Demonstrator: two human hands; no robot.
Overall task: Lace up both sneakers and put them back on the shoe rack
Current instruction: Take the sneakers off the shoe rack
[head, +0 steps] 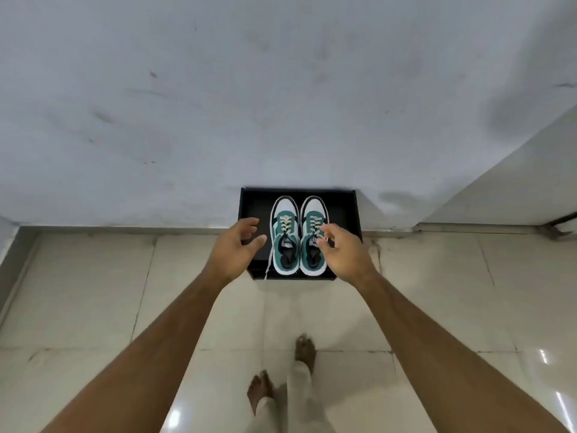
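Two green-and-white sneakers stand side by side on a low black shoe rack against the wall, toes toward the wall. The left sneaker has a loose white lace end trailing over the rack's front edge. The right sneaker shows cream laces crossed over its tongue. My left hand hovers just left of the left sneaker, fingers spread and relaxed, holding nothing. My right hand is at the right sneaker's right side, fingers loosely curled near its laces; whether they touch the lace is unclear.
A grey scuffed wall rises behind the rack. Glossy beige floor tiles spread in front. My bare feet stand on the tiles below the rack. A side wall angles in at the right.
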